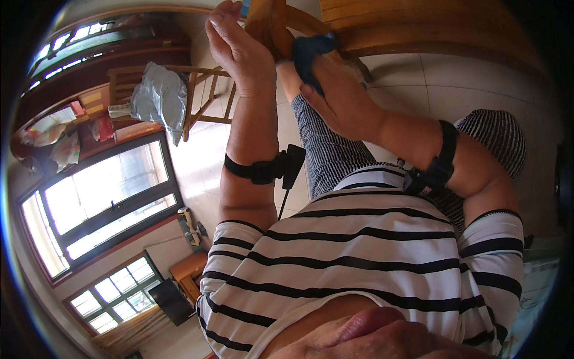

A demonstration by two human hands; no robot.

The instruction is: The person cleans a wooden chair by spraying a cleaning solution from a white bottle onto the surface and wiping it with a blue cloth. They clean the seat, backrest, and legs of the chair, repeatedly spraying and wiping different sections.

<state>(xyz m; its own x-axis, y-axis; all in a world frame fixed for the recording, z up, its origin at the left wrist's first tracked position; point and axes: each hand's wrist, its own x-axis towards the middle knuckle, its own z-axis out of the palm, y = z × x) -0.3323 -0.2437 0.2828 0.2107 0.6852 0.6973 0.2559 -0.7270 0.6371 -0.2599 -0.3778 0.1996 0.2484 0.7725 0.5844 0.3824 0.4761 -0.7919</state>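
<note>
My right hand (345, 99) is closed on a dark blue cloth (310, 57), which is bunched and pressed against brown wooden furniture. A curved wooden leg or post (268, 27) of that furniture rises between my hands. My left hand (242, 51) is raised along the left side of this post, its fingers stretched upward and slightly bent. Whether its palm touches the wood, I cannot tell. A small patch of blue shows beside its fingertips at the upper edge, too little to name. Both forearms wear black straps with small devices.
A broad wooden tabletop or seat (430, 27) spans the upper right. On the left, a wooden chair (194, 99) carries a silvery plastic bag (160, 96). Beyond it are a large window (110, 191) and a dark screen (172, 301). Pale floor tiles (406, 90) lie below.
</note>
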